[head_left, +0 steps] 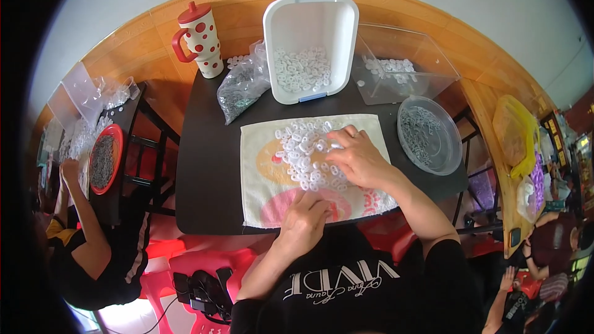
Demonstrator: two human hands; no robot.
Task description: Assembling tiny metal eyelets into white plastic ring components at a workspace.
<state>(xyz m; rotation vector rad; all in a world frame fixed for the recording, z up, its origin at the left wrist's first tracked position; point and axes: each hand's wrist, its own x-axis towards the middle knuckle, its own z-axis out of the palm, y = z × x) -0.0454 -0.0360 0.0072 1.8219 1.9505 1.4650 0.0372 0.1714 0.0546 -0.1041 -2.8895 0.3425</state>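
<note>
A loose pile of small white plastic oval rings (306,154) lies on a patterned cream towel (257,201). My right hand (359,158) reaches over the pile's right side, fingers bent but apart, the tips among the pieces. At the pile's near edge is my left hand (303,221), its fingers curled together; anything between them is too small to make out. Behind the towel, a white bin (310,21) tilted toward me holds many similar white pieces. To the right stands a round clear tub (442,154) with small grey metal parts inside.
A dotted tumbler (203,43) and a clear bag of metal parts (241,89) stand at the back left of the dark table (207,167). A transparent box (427,55) with white pieces sits back right. A co-worker's arm (86,210) is beside a red tray (114,176) at left.
</note>
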